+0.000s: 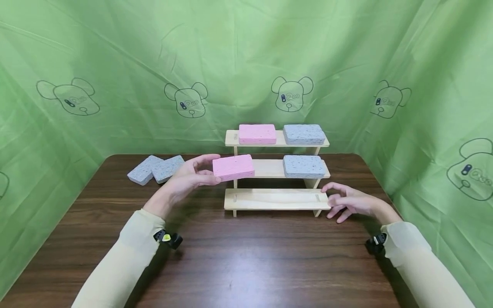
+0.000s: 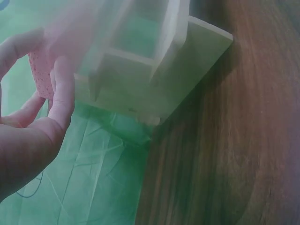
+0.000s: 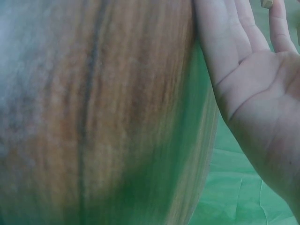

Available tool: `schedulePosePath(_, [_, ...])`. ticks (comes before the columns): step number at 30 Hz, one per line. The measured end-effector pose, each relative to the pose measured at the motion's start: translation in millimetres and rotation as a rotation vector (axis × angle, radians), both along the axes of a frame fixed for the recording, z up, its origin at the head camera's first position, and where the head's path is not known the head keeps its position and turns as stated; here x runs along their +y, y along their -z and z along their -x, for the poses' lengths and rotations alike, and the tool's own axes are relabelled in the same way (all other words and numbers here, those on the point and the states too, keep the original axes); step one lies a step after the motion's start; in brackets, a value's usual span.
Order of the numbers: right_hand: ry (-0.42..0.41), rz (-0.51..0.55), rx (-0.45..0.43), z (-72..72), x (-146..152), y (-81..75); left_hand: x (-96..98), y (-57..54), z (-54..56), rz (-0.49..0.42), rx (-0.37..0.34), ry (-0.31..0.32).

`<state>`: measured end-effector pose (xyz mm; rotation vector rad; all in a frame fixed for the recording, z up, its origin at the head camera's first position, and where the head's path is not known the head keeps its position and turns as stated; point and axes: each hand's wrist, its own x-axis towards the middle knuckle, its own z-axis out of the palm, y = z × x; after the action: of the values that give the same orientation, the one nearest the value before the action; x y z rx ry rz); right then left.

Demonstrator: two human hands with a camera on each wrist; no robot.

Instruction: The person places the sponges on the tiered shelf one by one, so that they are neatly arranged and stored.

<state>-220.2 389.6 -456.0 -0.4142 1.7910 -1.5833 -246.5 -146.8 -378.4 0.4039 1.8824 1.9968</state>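
Observation:
My left hand point(image 1: 191, 172) pinches a pink sponge point(image 1: 233, 167) by its left end, in front of the left part of the middle tier of a wooden three-tier rack point(image 1: 265, 199). In the left wrist view the same pink sponge point(image 2: 42, 75) shows between thumb and fingers. At the rack's right side, my right hand point(image 1: 352, 202) has loosely bent fingers at the end of the bottom tier, touching or very near it. The top tier carries another pink sponge point(image 1: 257, 134) and a blue sponge point(image 1: 304, 134). A second blue sponge point(image 1: 304, 166) lies on the middle tier's right half.
Two more blue sponges, one left point(image 1: 144, 170) and one right point(image 1: 168, 168), lie touching or overlapping on the brown wooden table point(image 1: 246, 256), left of the rack. A green curtain point(image 1: 239, 55) with bear outlines hangs behind and along both sides.

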Motion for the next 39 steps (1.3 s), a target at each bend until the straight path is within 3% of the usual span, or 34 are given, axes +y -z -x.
schedulePosePath(10, [0.004,-0.004,-0.013,0.5,-0.1,-0.5,8.4,1.1,-1.3,0.064,0.013,-0.015])
schedulePosePath(24, [0.010,-0.016,-0.016,-0.1,-1.0,-3.2,27.0,-8.7,8.3,0.096,0.048,0.030])
schedulePosePath(34, [-0.003,-0.001,-0.011,1.6,0.3,-0.7,44.3,-11.2,15.0,0.164,0.093,0.010])
schedulePosePath(39, [0.001,0.001,-0.014,1.8,0.9,0.4,53.4,-10.2,18.9,0.157,0.047,-0.010])
